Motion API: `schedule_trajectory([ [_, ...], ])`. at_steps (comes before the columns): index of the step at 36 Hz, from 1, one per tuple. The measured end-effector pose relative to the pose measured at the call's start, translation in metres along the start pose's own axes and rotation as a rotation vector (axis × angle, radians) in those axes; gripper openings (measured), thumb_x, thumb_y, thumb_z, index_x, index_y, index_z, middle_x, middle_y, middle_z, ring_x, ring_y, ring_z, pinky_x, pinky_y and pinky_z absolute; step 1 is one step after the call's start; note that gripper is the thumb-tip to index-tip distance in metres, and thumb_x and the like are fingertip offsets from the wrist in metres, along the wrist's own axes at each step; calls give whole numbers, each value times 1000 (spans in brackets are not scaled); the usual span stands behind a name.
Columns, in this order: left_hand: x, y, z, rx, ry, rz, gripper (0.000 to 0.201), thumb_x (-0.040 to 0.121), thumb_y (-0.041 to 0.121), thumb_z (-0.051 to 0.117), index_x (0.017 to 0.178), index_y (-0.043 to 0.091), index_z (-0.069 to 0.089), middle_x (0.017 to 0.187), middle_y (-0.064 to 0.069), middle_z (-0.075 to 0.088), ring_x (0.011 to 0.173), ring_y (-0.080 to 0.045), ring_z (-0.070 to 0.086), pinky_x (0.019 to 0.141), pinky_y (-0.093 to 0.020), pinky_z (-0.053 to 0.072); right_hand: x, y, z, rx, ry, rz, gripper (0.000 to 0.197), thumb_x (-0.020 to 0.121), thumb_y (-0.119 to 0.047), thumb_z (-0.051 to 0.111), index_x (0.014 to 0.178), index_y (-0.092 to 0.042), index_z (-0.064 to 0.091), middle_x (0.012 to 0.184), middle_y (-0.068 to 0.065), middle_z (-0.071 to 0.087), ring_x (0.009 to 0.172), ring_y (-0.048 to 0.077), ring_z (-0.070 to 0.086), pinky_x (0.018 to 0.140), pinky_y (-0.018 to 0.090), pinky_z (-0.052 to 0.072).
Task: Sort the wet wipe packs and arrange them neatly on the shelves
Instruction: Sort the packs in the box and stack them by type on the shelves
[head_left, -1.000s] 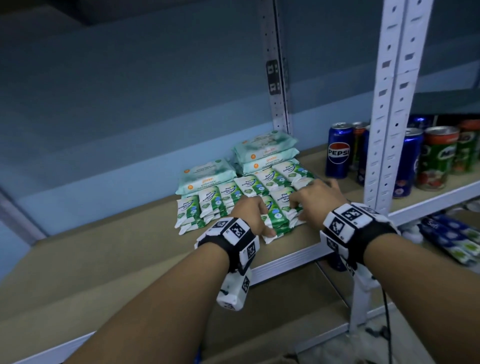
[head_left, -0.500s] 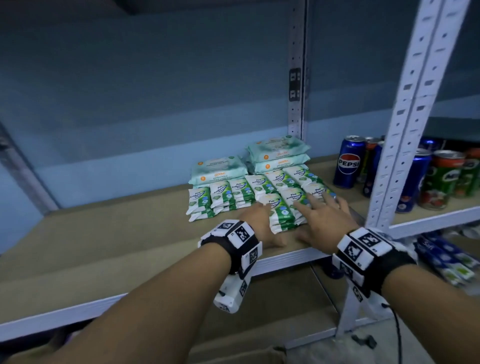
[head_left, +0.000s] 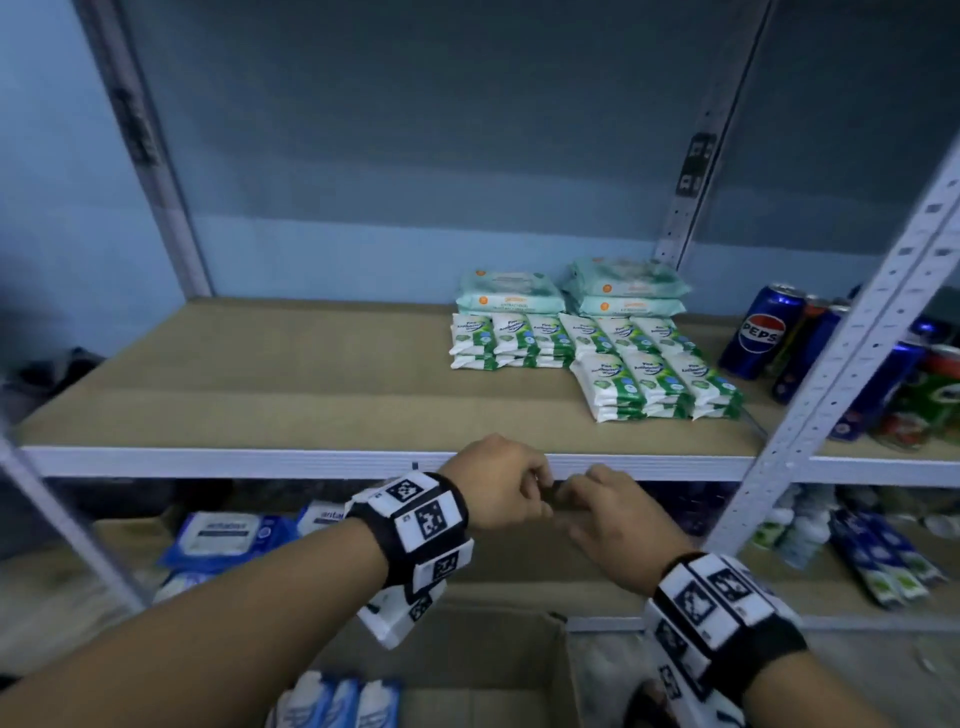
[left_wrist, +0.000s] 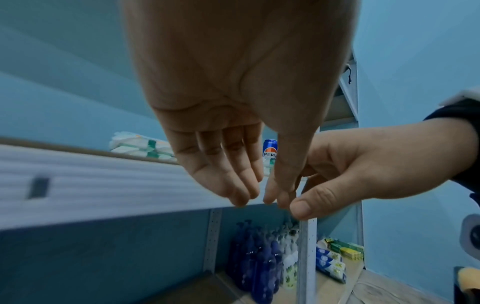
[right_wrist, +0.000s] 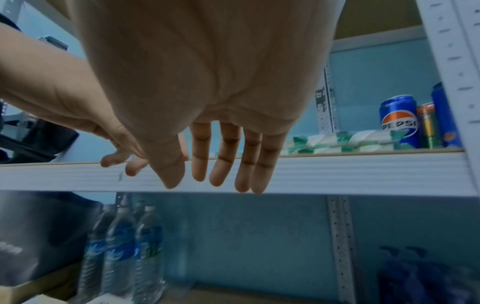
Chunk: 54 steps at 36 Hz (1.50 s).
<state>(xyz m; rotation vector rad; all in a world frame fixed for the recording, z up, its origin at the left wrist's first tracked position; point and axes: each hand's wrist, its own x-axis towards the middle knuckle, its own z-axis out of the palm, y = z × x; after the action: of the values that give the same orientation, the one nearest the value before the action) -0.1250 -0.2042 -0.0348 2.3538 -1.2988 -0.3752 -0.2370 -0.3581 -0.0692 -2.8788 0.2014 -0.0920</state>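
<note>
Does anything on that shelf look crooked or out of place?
Mostly tidy. The front row of green wipe packs sits turned at a slight angle to the shelf edge, and only on the right, so the block looks uneven. Nothing seems spilled or torn. Both hands, left and right, hold nothing.

Both hands are hanging in front of the shelf (head_left: 311, 462) edge, holding nothing: left hand (head_left: 501, 483) loosely curled, right hand (head_left: 618, 519) relaxed, fingertips nearly meeting. Green-white wipe packs (head_left: 657, 384) are lying in rows at the shelf's right, pale packs (head_left: 511, 293) stacked behind, cans (head_left: 758, 330) standing beside
</note>
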Motion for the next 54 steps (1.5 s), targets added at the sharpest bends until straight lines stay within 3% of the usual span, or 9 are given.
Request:
schedule_trajectory([
  [12,-92,-92,111,-227,-148,-321,29,84,37,74,107,20,69,101,5,72,96,-10,64,91,-24,49,-20,-55,106,-7,-414,23,36,88,-30,62,122,-20,59,121,4,60,111,27,59,90,35,49],
  [18,-120,-123,181,-374,-297,-475,27,90,29,68,113,15,66,109,-1,68,103,-17,63,92,-29,50,-29,-62,170,-69,-671,117,42,94,-39,55,131,-19,56,127,8,61,112,27,59,85,33,49],
  [21,-136,-132,215,-411,-288,-509,21,91,21,65,109,12,71,111,-3,70,106,-19,64,93,-28,49,-35,-62,201,-51,-724,151,42,96,-34,59,133,-16,54,132,9,58,118,27,56,93,34,48],
  [26,-156,-142,264,-432,-454,-559,47,90,49,63,125,18,62,127,-1,61,116,-21,58,96,-30,47,-51,-49,252,24,-862,270,52,95,-35,60,140,-15,45,138,11,50,122,27,51,95,34,49],
  [31,-164,-156,301,-480,-507,-621,57,82,52,71,127,18,58,121,-1,65,112,-19,59,92,-28,49,-77,-28,288,66,-896,406,46,100,-22,53,144,-11,41,141,15,49,125,31,51,100,37,45],
  [37,-153,-176,326,-435,-496,-630,59,79,50,74,123,16,56,120,-6,60,109,-25,58,85,-31,49,-98,-4,314,37,-931,423,61,93,-16,62,147,-20,36,144,12,46,131,30,46,99,31,44],
  [42,-149,-187,349,-405,-503,-645,82,78,48,76,145,14,42,145,-9,44,129,-29,46,101,-32,40,-96,9,333,-18,-985,398,62,95,-15,59,151,-15,33,150,12,39,136,29,41,105,30,39],
  [49,-150,-182,364,-477,-527,-664,62,73,49,78,121,15,56,126,-7,59,114,-25,58,97,-34,48,-95,22,357,-16,-1030,401,50,98,-21,53,146,-14,42,142,11,52,126,24,53,99,25,41],
  [54,-147,-190,371,-473,-508,-677,73,78,43,77,136,11,46,140,-9,45,126,-29,47,102,-33,41,-94,27,366,-57,-1072,378,43,102,-23,47,144,-12,46,144,10,50,129,23,51,101,24,38],
])
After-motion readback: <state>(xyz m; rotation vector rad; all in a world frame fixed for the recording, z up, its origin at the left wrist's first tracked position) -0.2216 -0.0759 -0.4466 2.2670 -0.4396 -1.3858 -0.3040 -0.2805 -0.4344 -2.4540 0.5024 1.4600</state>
